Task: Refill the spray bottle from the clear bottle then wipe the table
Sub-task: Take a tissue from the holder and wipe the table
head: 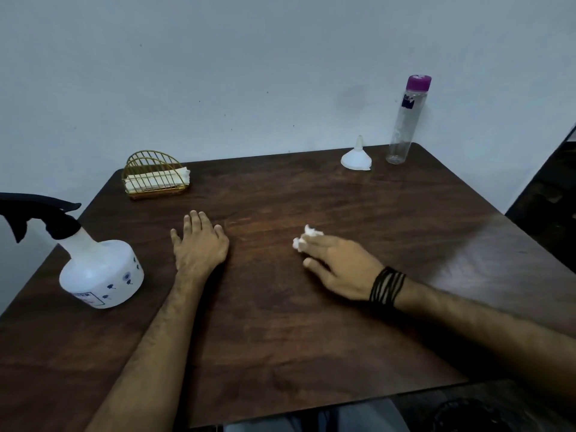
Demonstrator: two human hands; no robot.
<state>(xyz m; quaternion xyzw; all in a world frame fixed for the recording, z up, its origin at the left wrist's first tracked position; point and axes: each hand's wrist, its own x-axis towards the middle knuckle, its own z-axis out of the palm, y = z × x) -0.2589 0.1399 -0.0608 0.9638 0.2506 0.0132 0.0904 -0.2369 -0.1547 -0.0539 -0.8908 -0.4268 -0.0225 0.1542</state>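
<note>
A white spray bottle (101, 272) with a black trigger head stands on the left side of the dark wooden table (280, 338). The clear bottle (405, 123) with a purple cap stands upright at the far right corner and looks empty. My left hand (199, 244) rests flat on the table, fingers straight, to the right of the spray bottle. My right hand (339, 266) presses a crumpled white tissue (305, 238) onto the tabletop near the middle; the tissue sticks out past my fingertips.
A white funnel (357, 157) sits mouth-down beside the clear bottle. A gold wire napkin holder (156, 176) with white napkins stands at the far left. A pale wall runs behind the table. Dark floor lies to the right.
</note>
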